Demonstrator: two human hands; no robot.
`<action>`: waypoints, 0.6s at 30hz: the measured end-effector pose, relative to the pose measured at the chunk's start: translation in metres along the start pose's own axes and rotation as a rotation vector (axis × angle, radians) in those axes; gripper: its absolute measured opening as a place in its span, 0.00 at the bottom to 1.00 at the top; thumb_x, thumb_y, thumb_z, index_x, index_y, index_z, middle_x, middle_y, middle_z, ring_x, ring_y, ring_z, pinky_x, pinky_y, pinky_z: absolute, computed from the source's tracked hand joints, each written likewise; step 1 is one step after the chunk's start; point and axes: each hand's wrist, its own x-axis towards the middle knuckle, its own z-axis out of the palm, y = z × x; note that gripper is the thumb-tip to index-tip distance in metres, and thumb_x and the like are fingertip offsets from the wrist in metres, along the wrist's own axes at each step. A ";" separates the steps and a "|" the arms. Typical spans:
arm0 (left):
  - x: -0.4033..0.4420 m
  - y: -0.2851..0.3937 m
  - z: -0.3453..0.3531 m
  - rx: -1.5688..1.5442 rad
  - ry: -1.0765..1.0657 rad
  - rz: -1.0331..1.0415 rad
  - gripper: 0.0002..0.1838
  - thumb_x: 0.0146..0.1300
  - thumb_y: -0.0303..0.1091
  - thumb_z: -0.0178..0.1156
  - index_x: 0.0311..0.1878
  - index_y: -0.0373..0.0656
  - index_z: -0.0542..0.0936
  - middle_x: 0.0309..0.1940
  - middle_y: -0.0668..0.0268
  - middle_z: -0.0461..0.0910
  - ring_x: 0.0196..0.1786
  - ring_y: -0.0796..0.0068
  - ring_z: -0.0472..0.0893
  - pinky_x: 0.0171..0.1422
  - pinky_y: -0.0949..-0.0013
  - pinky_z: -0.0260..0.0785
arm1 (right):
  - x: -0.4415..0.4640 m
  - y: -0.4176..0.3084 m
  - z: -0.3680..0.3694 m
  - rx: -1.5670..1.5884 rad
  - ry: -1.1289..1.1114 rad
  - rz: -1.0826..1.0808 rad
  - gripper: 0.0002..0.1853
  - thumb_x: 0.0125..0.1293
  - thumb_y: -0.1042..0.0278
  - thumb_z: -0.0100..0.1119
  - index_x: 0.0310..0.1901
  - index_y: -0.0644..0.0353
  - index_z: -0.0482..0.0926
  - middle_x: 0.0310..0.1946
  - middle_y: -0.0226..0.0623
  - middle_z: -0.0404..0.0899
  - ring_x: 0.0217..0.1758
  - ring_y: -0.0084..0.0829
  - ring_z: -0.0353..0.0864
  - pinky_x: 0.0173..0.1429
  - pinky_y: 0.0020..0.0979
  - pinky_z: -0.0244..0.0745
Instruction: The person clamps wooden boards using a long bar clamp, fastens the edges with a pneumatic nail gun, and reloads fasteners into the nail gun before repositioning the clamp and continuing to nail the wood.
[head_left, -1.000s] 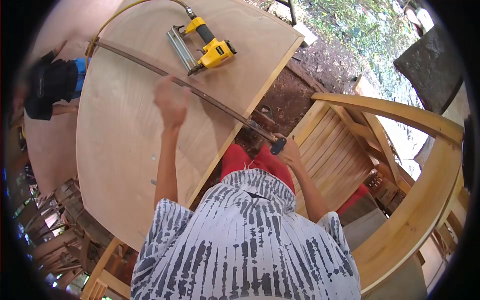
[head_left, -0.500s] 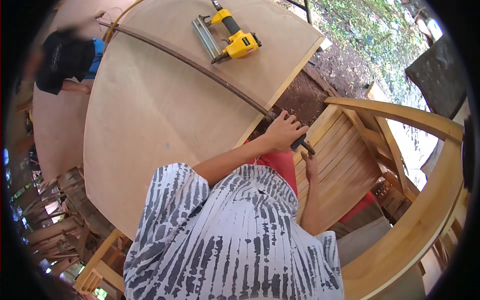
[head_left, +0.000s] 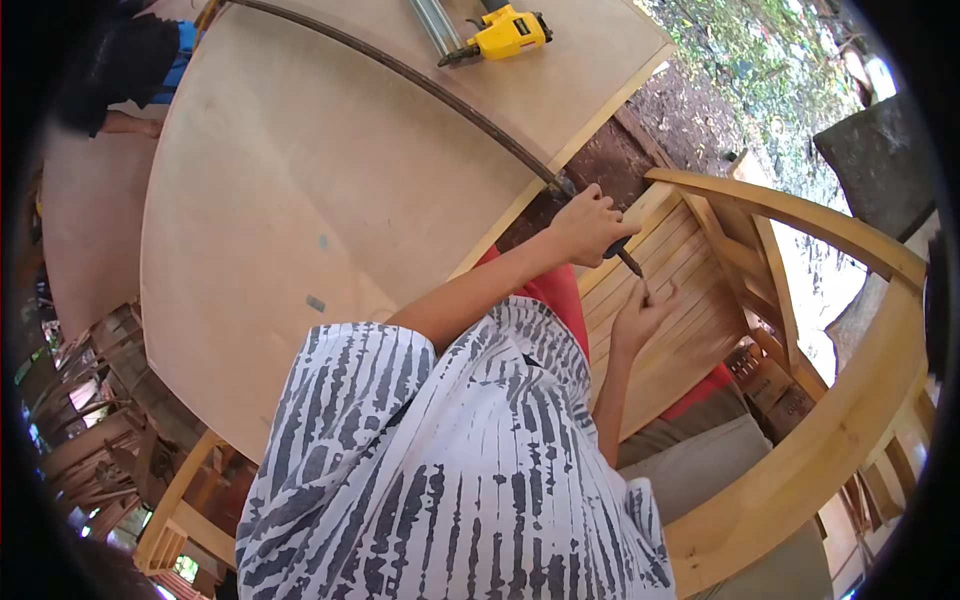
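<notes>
A long brown metal bar clamp runs across the pale wooden panel and past its near edge. My left hand is closed around the clamp's dark grip beyond that edge; its black end and a short brown rod stick out past my fingers. Just below the rod's tip is my right hand, fingers curled apart, with nothing visible in it. The hand and rod look separated by a small gap.
A yellow nail gun lies on the panel. To the right stands a slatted wooden bench with a curved armrest. Another person's arm rests at a second panel on the left. Scrap wood is piled at lower left.
My right hand has come off the rod's end and its fingers have spread. My left hand still grips the clamp, which has tilted slightly. The view has shifted, moving the nail gun upward.
</notes>
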 end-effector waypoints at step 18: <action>-0.003 -0.011 -0.004 -0.023 -0.010 -0.064 0.36 0.48 0.38 0.75 0.65 0.66 0.78 0.43 0.74 0.87 0.56 0.68 0.83 0.68 0.57 0.65 | 0.173 -0.006 0.057 -0.410 -0.496 -0.010 0.22 0.71 0.69 0.46 0.59 0.55 0.87 0.37 0.51 0.88 0.45 0.49 0.89 0.54 0.47 0.81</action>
